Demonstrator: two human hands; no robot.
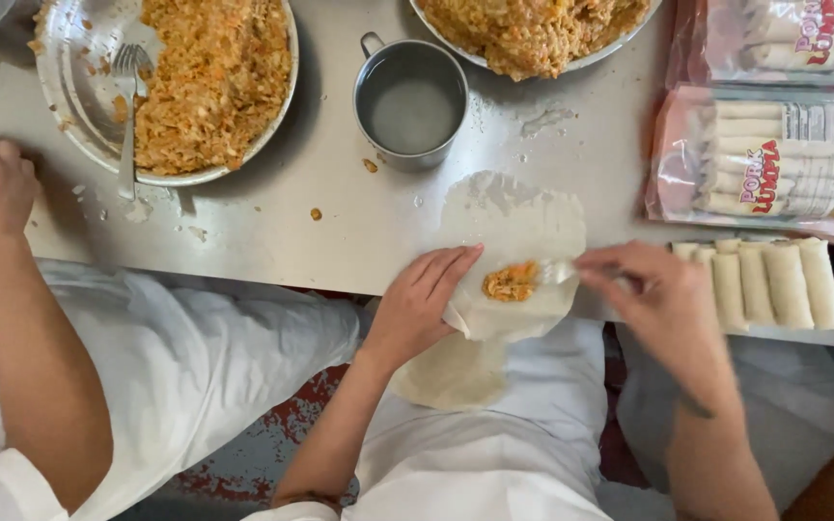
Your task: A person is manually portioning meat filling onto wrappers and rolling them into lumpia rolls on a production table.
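Left hand [417, 307] flat, fingers spread, grip open, pinning thin wrapper [514, 253] at steel surface [272, 217] edge. Right hand [656, 301] at three o'clock of it, grip closed on blurred utensil [557, 272], depositing orange filling [511, 282] mid-wrapper. Metal cup [410, 101] of water at twelve o'clock; filling bowl [171, 82] with fork [128, 106] at ten; finished rolls [764, 280] at three. Another person's arm [12, 318] at nine. Risk: wrapper overhanging edge, likely to tear or slide off under utensil drag.
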